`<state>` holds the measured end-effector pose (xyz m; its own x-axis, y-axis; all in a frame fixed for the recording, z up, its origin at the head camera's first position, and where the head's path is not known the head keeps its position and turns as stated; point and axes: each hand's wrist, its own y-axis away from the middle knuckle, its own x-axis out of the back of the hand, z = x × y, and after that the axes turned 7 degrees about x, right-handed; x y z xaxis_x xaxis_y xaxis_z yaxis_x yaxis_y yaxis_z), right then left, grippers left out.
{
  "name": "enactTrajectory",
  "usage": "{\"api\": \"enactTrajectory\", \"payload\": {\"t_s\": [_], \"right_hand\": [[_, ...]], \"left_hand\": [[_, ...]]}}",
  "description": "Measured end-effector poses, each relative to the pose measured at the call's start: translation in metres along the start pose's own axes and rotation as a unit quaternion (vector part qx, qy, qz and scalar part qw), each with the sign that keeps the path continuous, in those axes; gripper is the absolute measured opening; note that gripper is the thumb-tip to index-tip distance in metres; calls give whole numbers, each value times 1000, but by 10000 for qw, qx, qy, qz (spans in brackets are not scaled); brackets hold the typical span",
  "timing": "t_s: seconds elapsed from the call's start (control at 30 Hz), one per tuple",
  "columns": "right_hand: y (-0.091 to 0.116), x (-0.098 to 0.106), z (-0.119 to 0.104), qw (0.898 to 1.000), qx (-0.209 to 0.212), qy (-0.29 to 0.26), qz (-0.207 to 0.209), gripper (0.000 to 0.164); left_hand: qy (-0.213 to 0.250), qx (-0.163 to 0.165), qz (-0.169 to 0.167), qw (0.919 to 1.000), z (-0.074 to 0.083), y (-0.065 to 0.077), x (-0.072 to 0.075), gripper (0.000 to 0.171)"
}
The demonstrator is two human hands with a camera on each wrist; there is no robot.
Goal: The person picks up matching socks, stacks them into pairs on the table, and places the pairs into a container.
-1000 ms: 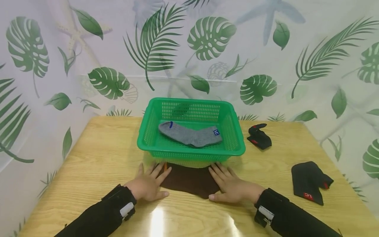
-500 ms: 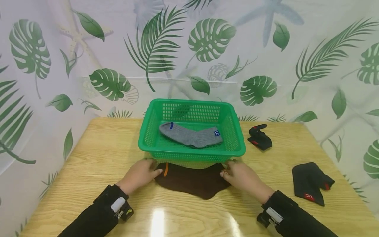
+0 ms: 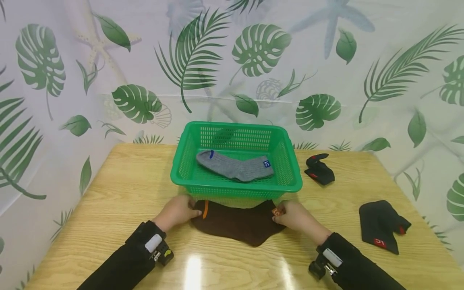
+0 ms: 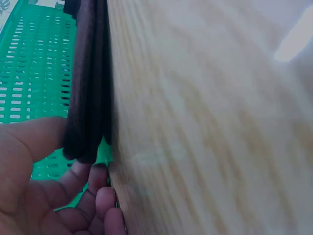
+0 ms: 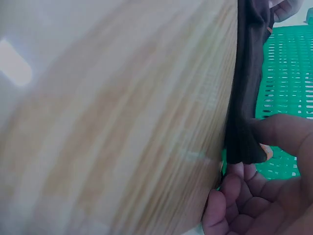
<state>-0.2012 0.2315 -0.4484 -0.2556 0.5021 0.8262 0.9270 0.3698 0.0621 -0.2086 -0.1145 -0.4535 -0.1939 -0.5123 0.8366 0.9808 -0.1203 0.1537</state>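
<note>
Dark brown socks [image 3: 235, 223], stacked in layers, lie flat on the table before the basket, with an orange stripe near the toe and an orange label at the cuff. My left hand [image 3: 179, 210] pinches the toe end, thumb [image 4: 41, 137] on top and fingers curled beneath. At the other end my right hand [image 3: 298, 216] pinches the cuff beside the label, its thumb [image 5: 283, 129] over the cloth. Both wrist views show the folded layers of brown sock [image 4: 85, 83] edge-on, close along the tabletop.
Right behind the brown socks stands a green plastic basket [image 3: 235, 188] holding grey socks [image 3: 237, 167] with blue marks. Two black socks with red labels lie to the right: a crumpled black sock [image 3: 320, 171] farther back and a folded black sock [image 3: 380, 225] nearer. A leaf-printed cloth [image 3: 217, 52] hangs behind the table.
Both hands lay flat with spread fingers on the brown socks; they then moved outward to the two ends and now pinch them. The basket and other socks have stayed put.
</note>
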Motion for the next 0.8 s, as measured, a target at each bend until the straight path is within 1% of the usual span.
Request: {"api": "enactTrajectory", "payload": {"t_s": [0.07, 0.13, 0.2, 0.3, 0.33, 0.43, 0.53, 0.6, 0.67, 0.73, 0.8], "right_hand": [[2, 1, 0, 10000, 20, -63, 4, 18], [2, 3, 1, 9997, 75, -218, 18, 18], [2, 6, 2, 9982, 97, -595, -7, 20], [0, 10, 3, 9918, 68, -1272, -88, 26], [0, 12, 3, 9887, 9, -1492, -146, 29], [3, 19, 1, 9849, -44, -1709, -281, 42], [9, 28, -5, 9824, -87, -1807, -467, 56], [14, 35, -10, 9790, -98, -1960, -559, 59], [18, 43, -14, 9734, -95, -2190, -665, 57], [21, 52, -18, 9688, -59, -2364, -740, 52], [23, 61, -21, 9645, -6, -2511, -813, 45]], "left_hand": [[95, -34, -40, 9999, 1, 1, 0, 22], [188, -96, -115, 9997, 1, 1, 0, 24], [332, -134, -216, 9991, 1, 0, 2, 28], [531, -169, -360, 9978, 0, 0, 6, 22], [625, -149, -418, 9971, 0, 0, 7, 23], [800, -197, -537, 9952, 0, 0, 12, 37], [1191, -223, -766, 9897, 3, -1, 20, 38], [1481, -225, -951, 9841, 6, 1, 27, 36], [1737, -192, -1189, 9774, 10, 4, 36, 33], [1843, -193, -1436, 9721, 15, 9, 46, 31], [1876, -249, -1614, 9686, 19, 12, 55, 29]]}}
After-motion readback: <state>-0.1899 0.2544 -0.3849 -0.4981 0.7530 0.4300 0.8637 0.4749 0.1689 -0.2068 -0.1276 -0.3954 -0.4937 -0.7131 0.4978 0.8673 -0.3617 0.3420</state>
